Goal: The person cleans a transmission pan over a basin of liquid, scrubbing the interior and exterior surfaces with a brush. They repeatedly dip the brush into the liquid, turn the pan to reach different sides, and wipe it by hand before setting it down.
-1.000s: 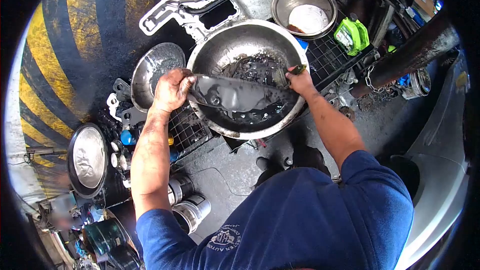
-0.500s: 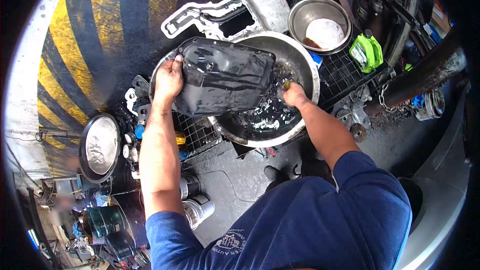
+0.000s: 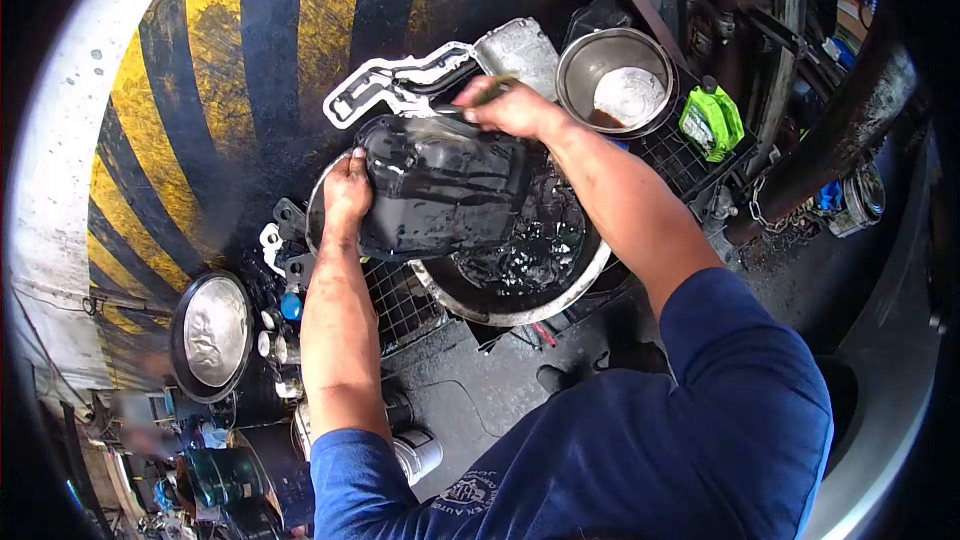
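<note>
A black oil pan (image 3: 440, 190), wet and shiny, is tilted over a large round metal basin (image 3: 460, 305) of dark liquid. My left hand (image 3: 347, 192) grips the pan's left edge, thumb on top. At the pan's far edge, my right hand (image 3: 505, 108) is closed around a brush (image 3: 490, 90) with a greenish handle. Its bristle end is blurred against the pan's upper surface. Just beyond the pan lies a silvery cast metal part (image 3: 520, 55) with a long frame-like opening.
A steel bowl (image 3: 575, 70) with white contents and a green jug (image 3: 712, 122) stand at the right on a black grid (image 3: 680, 155). At left are a round dark-rimmed pan (image 3: 180, 340) and several small containers. A thick pipe (image 3: 830, 165) slants along the right.
My right hand has moved with the brush from the basin's right side up and left to the oil pan's far edge. The oil pan and left hand sit slightly lower in view.
</note>
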